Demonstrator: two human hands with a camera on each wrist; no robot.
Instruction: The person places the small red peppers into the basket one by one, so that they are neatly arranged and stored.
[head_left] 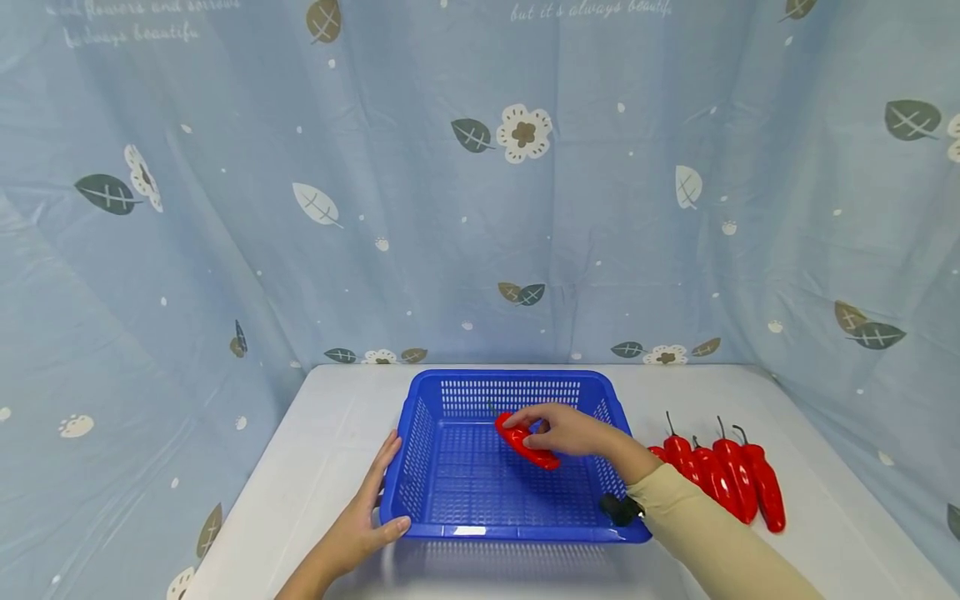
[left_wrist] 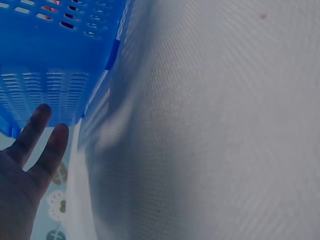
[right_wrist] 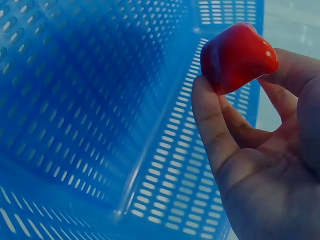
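Note:
A glossy red chili pepper (head_left: 531,446) is pinched between the thumb and fingers of my right hand (head_left: 573,429), above the inside of a blue plastic basket (head_left: 517,531). In the right wrist view the pepper (right_wrist: 235,57) shows end-on, held by the fingertips, with the perforated basket wall and floor behind it. My left hand (head_left: 360,521) lies at the basket's left front corner, its fingers straight along the outer side and the thumb at the front rim. In the left wrist view two straight fingers (left_wrist: 47,155) reach toward the basket's outer wall.
Several more red peppers (head_left: 731,479) with dark stems lie side by side on the white table (head_left: 337,408), right of the basket. A dark wrist device (head_left: 621,509) overlaps the basket's right front corner. A blue patterned curtain (head_left: 420,208) hangs behind and beside the table.

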